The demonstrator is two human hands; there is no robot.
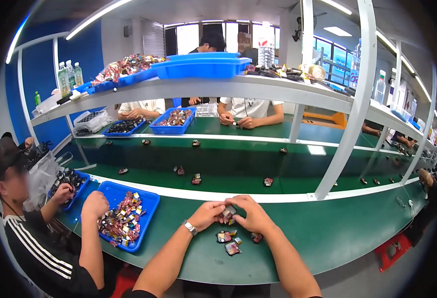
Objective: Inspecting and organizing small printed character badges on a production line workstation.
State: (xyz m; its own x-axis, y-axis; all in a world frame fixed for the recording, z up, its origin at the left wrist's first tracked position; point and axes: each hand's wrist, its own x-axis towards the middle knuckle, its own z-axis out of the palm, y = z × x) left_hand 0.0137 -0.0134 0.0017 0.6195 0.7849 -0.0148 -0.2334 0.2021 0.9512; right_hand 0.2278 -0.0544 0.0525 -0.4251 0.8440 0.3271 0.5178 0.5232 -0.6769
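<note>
Over the near edge of the green table, my left hand point(206, 215) and my right hand point(253, 214) meet with fingers curled round a small electronic piece point(227, 214). It looks silver and reddish, and my fingers partly cover it. A watch with a metal band point(190, 227) is on my left wrist. Just below my hands lie similar pieces: one reddish and yellow point(225, 236), one with a pale square top point(233, 247), and a dark reddish one point(256, 237) beside my right wrist.
At left, a blue tray point(151, 208) holds many such pieces; a co-worker's hand point(97, 204) is over it. A conveyor belt point(228, 161) carries scattered pieces beyond a white rail point(188, 196). A shelf point(203, 89) with blue trays and an upright post point(345, 109) stand ahead.
</note>
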